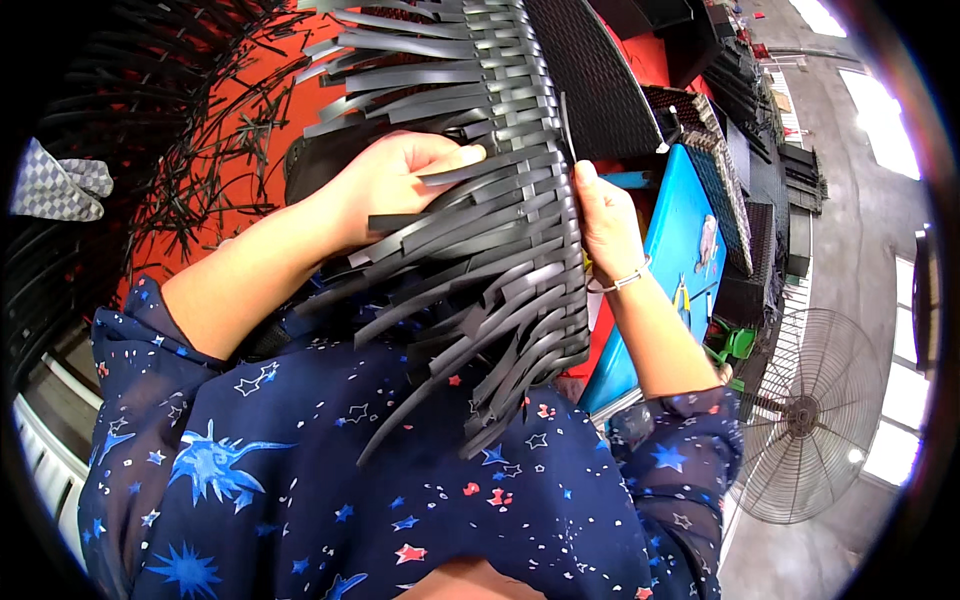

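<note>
A woven panel of flat, shiny black plastic strips stands in front of me, with many loose strip ends fanning out to its left and down over my lap. My left hand is closed, thumb and fingers pinching one loose black strip close to the weave. At the panel's right edge, my right hand grips with the thumb on the near side; its other fingers are mostly hidden. A narrow strip end sticks up just above that thumb.
Cut black scraps litter the red surface at left. A blue board with small tools lies beyond my right forearm. Dark woven furniture pieces stack up at right, near a large caged fan. A checkered cloth is far left.
</note>
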The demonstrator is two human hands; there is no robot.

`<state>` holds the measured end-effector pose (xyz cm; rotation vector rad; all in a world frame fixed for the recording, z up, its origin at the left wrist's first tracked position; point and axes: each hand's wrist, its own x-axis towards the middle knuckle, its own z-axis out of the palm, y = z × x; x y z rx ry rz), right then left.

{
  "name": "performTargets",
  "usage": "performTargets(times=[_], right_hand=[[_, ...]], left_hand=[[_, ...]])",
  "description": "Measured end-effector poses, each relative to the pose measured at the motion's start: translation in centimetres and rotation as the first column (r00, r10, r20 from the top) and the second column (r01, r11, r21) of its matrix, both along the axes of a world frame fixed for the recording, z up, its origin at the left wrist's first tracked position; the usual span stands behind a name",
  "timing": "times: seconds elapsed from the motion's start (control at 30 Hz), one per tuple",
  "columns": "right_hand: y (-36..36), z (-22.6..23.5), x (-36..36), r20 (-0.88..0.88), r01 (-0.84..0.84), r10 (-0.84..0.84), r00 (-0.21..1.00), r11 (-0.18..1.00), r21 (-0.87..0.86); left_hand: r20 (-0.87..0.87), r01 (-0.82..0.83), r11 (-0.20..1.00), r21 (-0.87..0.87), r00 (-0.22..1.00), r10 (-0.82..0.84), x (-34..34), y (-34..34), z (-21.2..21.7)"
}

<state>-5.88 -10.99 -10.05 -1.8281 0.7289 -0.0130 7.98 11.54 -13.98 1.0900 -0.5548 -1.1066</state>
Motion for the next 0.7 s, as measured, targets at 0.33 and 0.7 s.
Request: performTargets(times=[0.33,0.7], right_hand=[[0.7,7.0,-0.2,-0.192,-0.366,0.328,0.925,0.632,-0.683],[2.4,13.6,3.8,-0.532,-0.601,0.435,0.727,0.027,-0.799]], left_hand=[[0.101,-0.037,0.999,0.02,0.994,0.035,-0.1,0.2,0.2],[-0.03,0.012,0.997,-0.076,0.999,-0.014,-0.3,0.1,0.0]])
